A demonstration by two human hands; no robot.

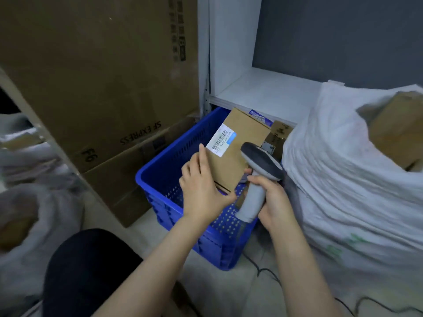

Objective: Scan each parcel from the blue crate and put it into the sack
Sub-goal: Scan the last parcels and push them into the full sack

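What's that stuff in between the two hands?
In the head view: the cardboard parcel, held by the left hand, and the handle of the scanner that the right hand grips.

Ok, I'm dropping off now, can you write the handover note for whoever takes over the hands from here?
Left grip holds a parcel over the crate, label up.
Right grip holds the scanner by its handle, head beside the parcel.
Done: at least one box in the sack, at right.
Left: scan this parcel, cannot tell if done yet; sack it; then the boxes at the crate's far end.
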